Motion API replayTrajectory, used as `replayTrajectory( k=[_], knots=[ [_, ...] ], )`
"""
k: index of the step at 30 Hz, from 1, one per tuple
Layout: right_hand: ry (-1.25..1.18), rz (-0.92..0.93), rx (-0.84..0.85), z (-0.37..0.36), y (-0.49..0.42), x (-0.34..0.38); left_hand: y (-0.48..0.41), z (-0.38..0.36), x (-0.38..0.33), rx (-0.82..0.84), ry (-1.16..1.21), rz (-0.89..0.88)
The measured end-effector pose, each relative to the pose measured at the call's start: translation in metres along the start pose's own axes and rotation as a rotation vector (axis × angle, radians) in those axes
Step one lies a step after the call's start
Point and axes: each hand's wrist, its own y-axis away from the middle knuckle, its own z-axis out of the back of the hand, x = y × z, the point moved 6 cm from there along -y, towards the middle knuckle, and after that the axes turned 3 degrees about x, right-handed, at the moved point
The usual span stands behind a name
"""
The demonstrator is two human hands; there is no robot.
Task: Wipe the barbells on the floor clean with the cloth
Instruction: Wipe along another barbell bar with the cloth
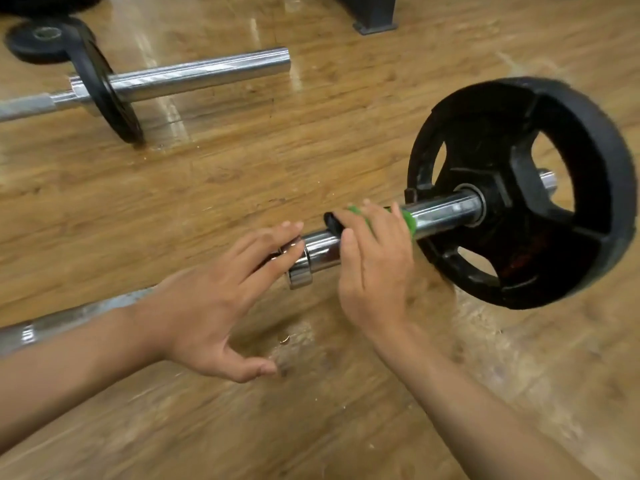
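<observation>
The near barbell's chrome sleeve (pixel 446 211) lies across the wooden floor with a large black plate (pixel 519 192) on its right end. My right hand (pixel 374 265) curls over the sleeve just left of the plate and grips a green ring-like piece (pixel 409 221) with a black tab (pixel 331 220). The hand hides most of this piece, so I cannot tell whether it is cloth or a clamp. My left hand (pixel 207 306) is spread, its straight fingertips touching the bar at the chrome shoulder. The bar's grey shaft (pixel 69 320) runs off to the left.
A second barbell (pixel 194 76) lies farther back on the left, with a thin black plate (pixel 107 95) standing on its sleeve. Behind it a small black plate (pixel 41 39) lies flat. A dark grey rack foot (pixel 374 15) stands at the top centre.
</observation>
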Motion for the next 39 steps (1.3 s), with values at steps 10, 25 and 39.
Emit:
replayTrajectory(
  k=[10,25,39],
  knots=[
    [0.203,-0.073,0.151,0.087,0.013,-0.072,0.021,-0.018,-0.060,-0.043,0.187,-0.080],
    [0.303,-0.091,0.352,0.141,0.065,-0.073,0.033,-0.050,-0.133,-0.046,-0.295,-0.091],
    [0.476,0.072,0.537,0.114,0.081,-0.017,0.045,-0.057,-0.145,-0.078,-0.344,-0.125]
  ],
)
